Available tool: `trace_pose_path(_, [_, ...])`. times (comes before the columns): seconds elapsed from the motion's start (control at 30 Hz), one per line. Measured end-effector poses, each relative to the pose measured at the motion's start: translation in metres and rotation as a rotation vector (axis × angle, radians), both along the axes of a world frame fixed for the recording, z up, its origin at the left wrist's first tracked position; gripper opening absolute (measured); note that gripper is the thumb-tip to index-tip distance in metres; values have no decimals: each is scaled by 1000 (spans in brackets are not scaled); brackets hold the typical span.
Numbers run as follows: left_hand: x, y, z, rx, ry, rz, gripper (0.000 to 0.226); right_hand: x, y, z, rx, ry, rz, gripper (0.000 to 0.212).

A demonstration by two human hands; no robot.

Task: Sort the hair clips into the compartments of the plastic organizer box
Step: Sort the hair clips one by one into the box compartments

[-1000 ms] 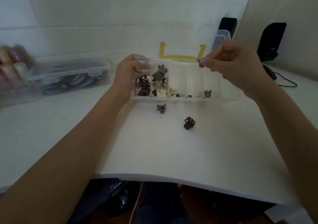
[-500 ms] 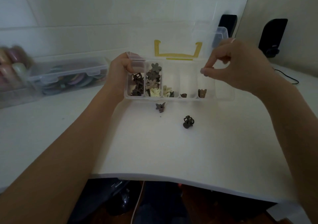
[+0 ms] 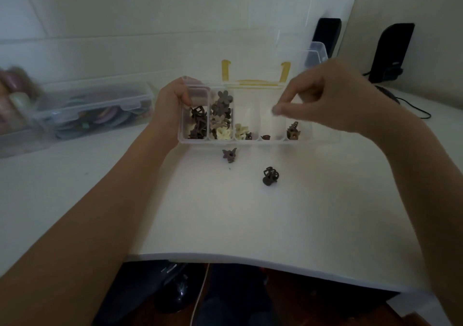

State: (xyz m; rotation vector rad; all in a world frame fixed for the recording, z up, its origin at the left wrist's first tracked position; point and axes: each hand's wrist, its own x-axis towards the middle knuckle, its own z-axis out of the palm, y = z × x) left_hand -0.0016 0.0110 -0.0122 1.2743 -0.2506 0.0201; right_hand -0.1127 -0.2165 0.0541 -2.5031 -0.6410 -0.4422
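White tabletop (image 3: 225, 213): left hand (image 3: 170, 105) grips the largely filled organizer box (image 3: 258, 140); right hand (image 3: 333, 100), fingertips pinched and apparently empty, hovers above; two hair clips (image 3: 229, 154) (image 3: 270, 176) remain unsorted

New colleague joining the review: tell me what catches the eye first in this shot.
The clear plastic organizer box at the table's centre, its left compartments filled with brown and cream flower hair clips. The left hand grips its left end; the right hand hovers over it, fingertips pinched. Two dark clips lie loose in front: a butterfly-shaped clip and a claw clip.
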Motion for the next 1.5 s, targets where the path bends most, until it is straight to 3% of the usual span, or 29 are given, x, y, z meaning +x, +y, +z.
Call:
trace_pose_path(0.1, [-1,0,0,9,0,3,28,-4,12,-3,-207,218,88,9])
trace_pose_path(0.23, [-1,-1,1,-14,-1,-15,30,-4,20,-10,-374,350,71,19])
trace_pose_path(0.47, [-1,-1,0,1,34,-23,25,-4,32,-21,-572,321,12,20])
trace_pose_path(0.57, [0,0,0,5,13,-15,28,-3,29,-17,-460,262,78,18])
trace_pose_path(0.67, [2,4,0,33,14,-1,25,-3,16,-5,-111,214,129,23])
trace_pose_path(0.73, [3,9,0,44,38,11,24,2,0,0,101,89,52,24])
trace_pose_path(0.8, [4,13,0,40,74,18,31,6,-19,2,188,-20,-69,18])
trace_pose_path(1.07, [0,14,1,35,94,18,36,19,-53,-16,57,201,-175,13])
trace_pose_path(1.13, [-3,14,1,35,77,18,24,22,-51,-18,29,197,-196,11])
trace_pose_path(1.27, [-5,11,2,25,67,32,22,22,-48,-19,1,182,-224,8])
trace_pose_path(1.5, [-4,13,1,52,68,25,34,23,-43,-21,97,94,-222,11])
